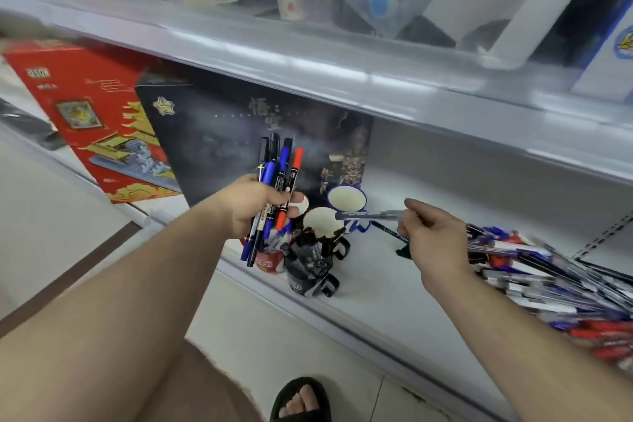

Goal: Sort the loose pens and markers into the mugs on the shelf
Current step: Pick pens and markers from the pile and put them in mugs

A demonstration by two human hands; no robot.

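Loose pens (548,271) heaped at shelf right; four mugs (323,223) clustered left (front black one holds markers).

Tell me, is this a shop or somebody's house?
Probably a stationery or toy shop. White retail shelves hold boxed building sets, and a big pile of loose pens lies beside mugs.

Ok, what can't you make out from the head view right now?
- Red mug: mostly hidden behind the left hand and its bundle of black, blue and red markers.
- Grey pen pinched in the right hand: motion-blurred, colour and type unclear.
- Heap of loose pens: blurred, cut off by the right edge.
- Black mug's printing: too small.
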